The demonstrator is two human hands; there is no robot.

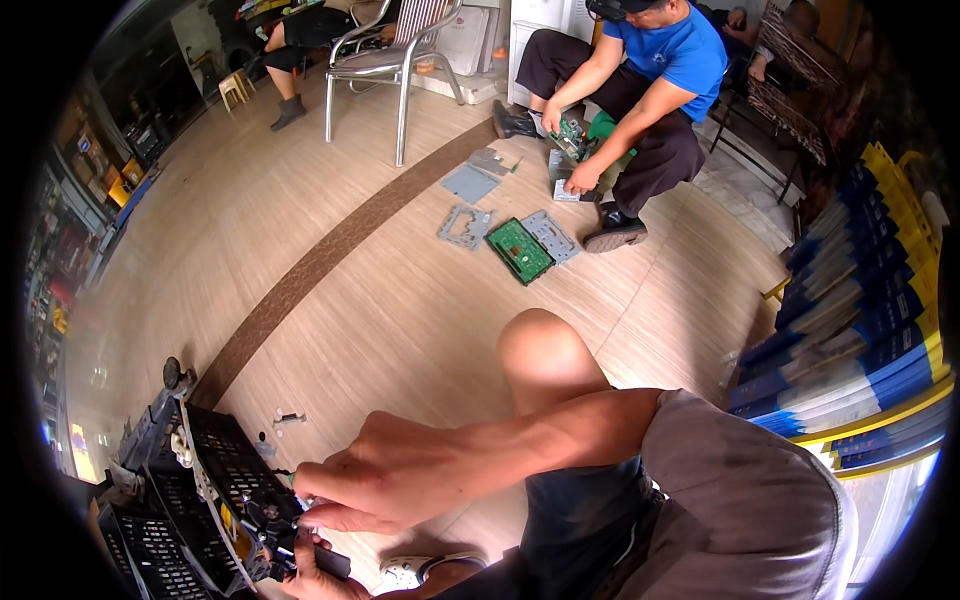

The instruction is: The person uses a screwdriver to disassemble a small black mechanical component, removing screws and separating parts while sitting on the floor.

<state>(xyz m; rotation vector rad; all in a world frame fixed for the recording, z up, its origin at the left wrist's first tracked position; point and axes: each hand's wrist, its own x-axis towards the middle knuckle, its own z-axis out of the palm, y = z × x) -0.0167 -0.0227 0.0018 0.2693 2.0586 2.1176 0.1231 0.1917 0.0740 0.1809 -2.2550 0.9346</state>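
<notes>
At the lower left stands a dismantled black plastic assembly (210, 450) with perforated panels and a small mechanism on its inner side. My right hand (385, 470) reaches across to that mechanism, fingers bent and pinched at something I cannot make out. Below it, my left hand (315, 570) grips the black mechanism (275, 520) with thumb and fingers, partly cut off by the lower edge. A few small loose parts (288, 418) lie on the floor beside the assembly.
Across the floor, a co-worker in blue (660, 50) sits handling a circuit board (568, 135), with grey metal plates (470, 185) and a green board (515, 250) nearby. A metal chair (365, 65) and another person's leg (285, 90) are behind. A yellow rack (880, 420) lines the right side.
</notes>
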